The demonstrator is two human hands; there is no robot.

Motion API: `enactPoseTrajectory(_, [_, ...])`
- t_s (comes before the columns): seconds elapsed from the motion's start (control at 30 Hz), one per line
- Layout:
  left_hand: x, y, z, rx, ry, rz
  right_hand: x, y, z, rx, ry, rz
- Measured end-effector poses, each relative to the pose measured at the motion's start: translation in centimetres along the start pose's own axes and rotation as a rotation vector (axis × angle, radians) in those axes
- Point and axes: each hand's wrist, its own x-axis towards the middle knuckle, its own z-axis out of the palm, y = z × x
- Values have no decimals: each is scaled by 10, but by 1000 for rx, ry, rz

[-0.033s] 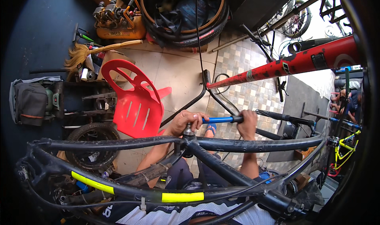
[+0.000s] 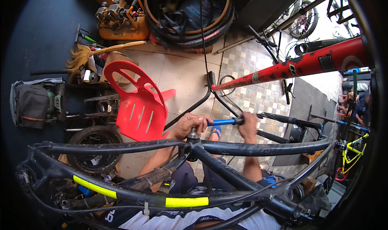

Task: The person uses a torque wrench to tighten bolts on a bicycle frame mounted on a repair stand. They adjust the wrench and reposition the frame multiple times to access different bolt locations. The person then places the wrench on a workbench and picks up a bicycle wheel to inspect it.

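A black bicycle frame [image 2: 266, 148] stretches across the view in front of me. On its tube junction sits a silver socket-like fitting [image 2: 193, 133]. A socket wrench [image 2: 222, 122] with a blue shaft and dark grip lies crosswise over the frame's far side. My left hand [image 2: 188, 125] is closed around the wrench's head end, just above the fitting, and hides the head. Around the dark grip at the other end, my right hand [image 2: 247, 127] is wrapped. Both forearms pass behind the frame's tubes.
A red plastic chair [image 2: 141, 108] stands left of my hands. Beyond are a red stand post [image 2: 283, 67], stacked tires [image 2: 202, 38], an orange air compressor [image 2: 123, 27] and a straw broom [image 2: 81, 56]. A yellow bicycle frame [image 2: 353, 151] is at the right; a person sits farther off.
My right hand has shifted slightly left with the grip end of the wrench, which tilts up a little more. My left hand stays at the fitting.
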Motion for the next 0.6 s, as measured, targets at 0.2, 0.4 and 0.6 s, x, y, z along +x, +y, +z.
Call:
enactPoseTrajectory(0.2, [1,19,-2,561,-1,-6,18,-52,190,518,-314,77])
enactPoseTrajectory(0.4, [-3,24,5,530,55,-98,26,-71,213,700,-387,30])
enactPoseTrajectory(0.6, [3,5,-1,72,5,42,15,0,50,89,-23,11])
